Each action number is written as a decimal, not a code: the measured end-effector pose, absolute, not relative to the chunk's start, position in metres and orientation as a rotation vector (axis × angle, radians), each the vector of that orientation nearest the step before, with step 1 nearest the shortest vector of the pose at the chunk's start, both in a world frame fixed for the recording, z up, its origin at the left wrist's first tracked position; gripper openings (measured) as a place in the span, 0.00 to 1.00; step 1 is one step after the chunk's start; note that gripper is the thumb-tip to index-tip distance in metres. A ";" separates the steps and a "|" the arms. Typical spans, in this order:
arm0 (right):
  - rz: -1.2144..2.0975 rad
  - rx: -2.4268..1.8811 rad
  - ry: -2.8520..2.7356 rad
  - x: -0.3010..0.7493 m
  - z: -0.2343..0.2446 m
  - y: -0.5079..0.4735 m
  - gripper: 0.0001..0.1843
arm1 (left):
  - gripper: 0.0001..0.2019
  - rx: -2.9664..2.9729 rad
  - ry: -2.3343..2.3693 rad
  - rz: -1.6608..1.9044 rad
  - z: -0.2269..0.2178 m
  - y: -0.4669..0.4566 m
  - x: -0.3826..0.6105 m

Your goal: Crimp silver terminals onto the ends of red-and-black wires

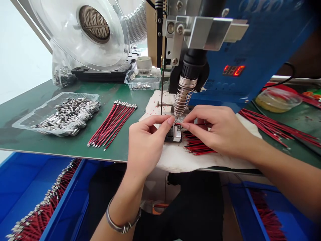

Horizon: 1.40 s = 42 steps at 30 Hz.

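My left hand (150, 140) is pinched at the small metal fixture (177, 134), right under the soldering iron's tip. What sits between that thumb and forefinger is too small and covered to make out. From the other side my right hand (215, 129) pinches a thin red and black wire (204, 125), its end at the fixture. The soldering iron (185, 90), with a coiled spring round its lower part, points down between the hands. Beneath my right hand lies a bundle of red and black wires (197, 144) on a white cloth (173, 159).
On the green table (120, 144) a clear tray (67, 113) of metal connector parts stands left, beside a bundle of wires with metal ends (112, 124). Blue machine (225, 87) at back right; fume hood (75, 30) at back left. Blue bins (22, 180) of wires sit below.
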State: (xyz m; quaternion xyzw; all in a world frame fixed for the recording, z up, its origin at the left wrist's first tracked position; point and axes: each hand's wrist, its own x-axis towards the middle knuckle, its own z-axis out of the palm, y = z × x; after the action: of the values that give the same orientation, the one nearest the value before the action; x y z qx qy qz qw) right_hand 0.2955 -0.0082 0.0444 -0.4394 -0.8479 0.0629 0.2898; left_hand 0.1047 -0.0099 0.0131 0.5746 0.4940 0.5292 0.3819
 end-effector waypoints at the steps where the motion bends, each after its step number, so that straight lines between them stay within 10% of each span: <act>1: 0.165 -1.175 -2.262 0.295 0.044 -0.008 0.07 | 0.10 1.470 1.264 1.350 0.013 -0.010 0.105; 42: 0.109 -1.098 -2.266 0.297 0.042 -0.007 0.06 | 0.08 1.965 1.423 0.710 0.038 0.014 0.069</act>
State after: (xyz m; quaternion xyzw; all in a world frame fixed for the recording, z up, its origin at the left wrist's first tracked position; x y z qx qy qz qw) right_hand 0.2967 -0.0066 0.0424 -0.4149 -0.8560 0.0412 0.3056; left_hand 0.0687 0.0143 0.0378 0.7410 0.5366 0.2677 0.3021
